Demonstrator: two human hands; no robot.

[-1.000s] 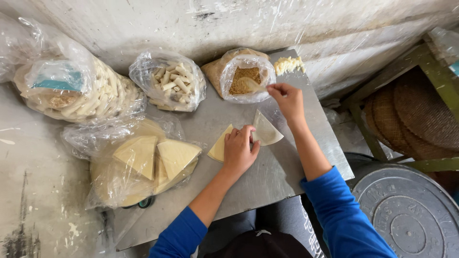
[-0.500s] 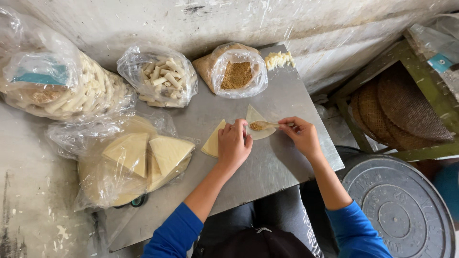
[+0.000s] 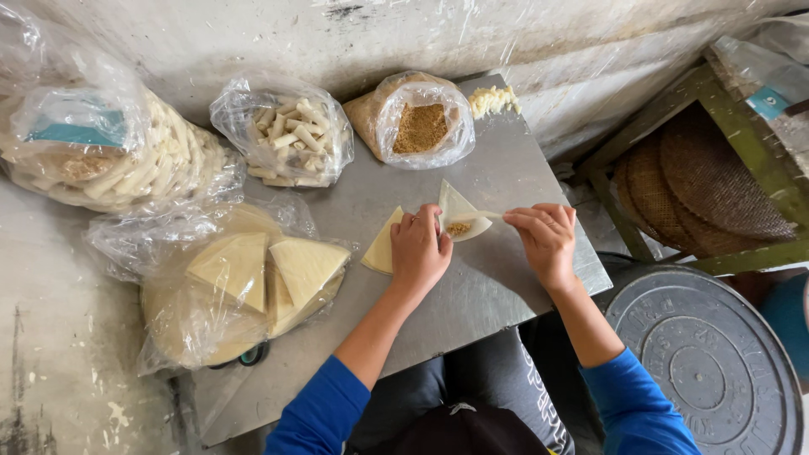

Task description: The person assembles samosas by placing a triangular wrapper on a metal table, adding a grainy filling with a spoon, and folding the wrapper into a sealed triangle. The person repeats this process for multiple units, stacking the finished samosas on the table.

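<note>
A pale triangular pastry wrapper (image 3: 459,212) lies on the metal tray (image 3: 522,168) with a small heap of brown filling on it. My left hand (image 3: 419,250) presses down on the wrapper's left part; a second wrapper piece (image 3: 381,249) sticks out beside that hand. My right hand (image 3: 548,238) pinches the wrapper's right corner and folds it over. An open plastic bag of brown crumbly filling (image 3: 419,126) stands at the tray's far edge.
A bag of rolled pastry sticks (image 3: 291,135) and a larger bag of them (image 3: 101,156) sit at the left. A bag of stacked triangular wrappers (image 3: 244,278) lies at the near left. A round metal lid (image 3: 704,362) and woven mats (image 3: 708,181) are at the right.
My right hand came back from the filling bag to the wrapper. Filling now lies on the wrapper, and the right hand has taken hold of its right corner.
</note>
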